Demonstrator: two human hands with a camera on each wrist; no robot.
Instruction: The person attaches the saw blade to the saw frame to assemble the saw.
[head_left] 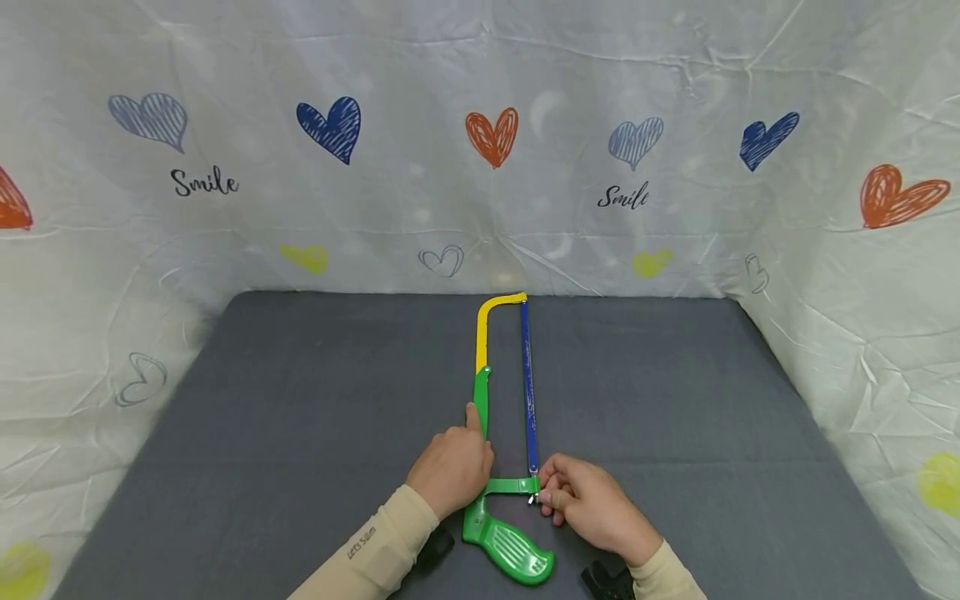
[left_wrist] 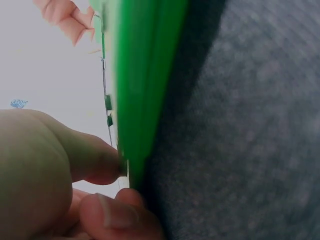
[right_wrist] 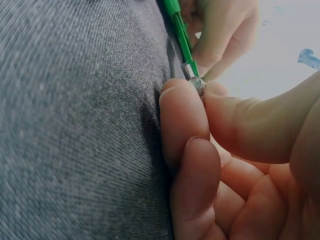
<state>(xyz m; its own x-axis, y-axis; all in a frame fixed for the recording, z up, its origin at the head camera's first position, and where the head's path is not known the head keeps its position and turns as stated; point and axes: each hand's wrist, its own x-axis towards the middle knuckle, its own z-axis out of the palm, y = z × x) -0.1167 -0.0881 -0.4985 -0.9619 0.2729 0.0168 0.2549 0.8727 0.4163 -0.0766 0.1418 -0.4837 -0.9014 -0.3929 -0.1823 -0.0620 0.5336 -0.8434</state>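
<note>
A hacksaw with a green handle point(head_left: 517, 550) lies flat on the grey cloth, its yellow front arm point(head_left: 482, 333) pointing away from me. Its blue blade point(head_left: 528, 383) runs along the right side. My left hand point(head_left: 452, 468) grips the green frame from the left, the index finger stretched along it. In the left wrist view, thumb and fingers meet the green frame point(left_wrist: 142, 75) at its edge. At the near end of the blade, my right hand point(head_left: 592, 502) pinches the small metal wing nut point(right_wrist: 196, 84) between thumb and fingertip, partly hiding it.
A grey cloth point(head_left: 337, 375) covers the table under the saw. Behind and at both sides hangs a pale sheet point(head_left: 420, 192) printed with hearts and "Smile". Dark wrist gear point(head_left: 603, 581) shows beside the right sleeve.
</note>
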